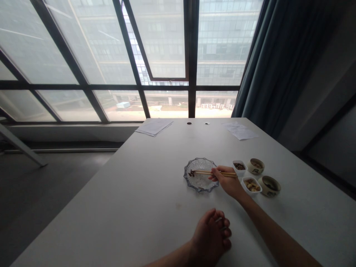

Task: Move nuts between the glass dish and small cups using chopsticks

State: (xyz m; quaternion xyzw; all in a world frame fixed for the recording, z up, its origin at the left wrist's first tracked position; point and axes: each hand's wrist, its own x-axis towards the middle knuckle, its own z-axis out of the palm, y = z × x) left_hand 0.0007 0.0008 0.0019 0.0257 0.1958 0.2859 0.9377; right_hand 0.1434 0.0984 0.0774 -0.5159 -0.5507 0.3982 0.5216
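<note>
My right hand (pixel 226 182) is closed around a pair of wooden chopsticks (pixel 207 172). Their tips reach left over a clear glass plate (pixel 200 175) and pinch a small dark morsel (pixel 191 173) near its left rim. My left hand (pixel 213 233) rests on the white table (pixel 139 207) close to me, fingers curled into a loose fist with nothing visible inside it. Just right of the plate stand two small white square dishes, one with dark bits (pixel 239 167) and one with pale nuts (pixel 251 185).
Two round ceramic cups (pixel 256 165) (pixel 269 185) stand right of the dishes. At the table's far end lie papers (pixel 154 127) and a sheet (pixel 240 131). Large windows fill the background, with a dark curtain (pixel 278 66) at right.
</note>
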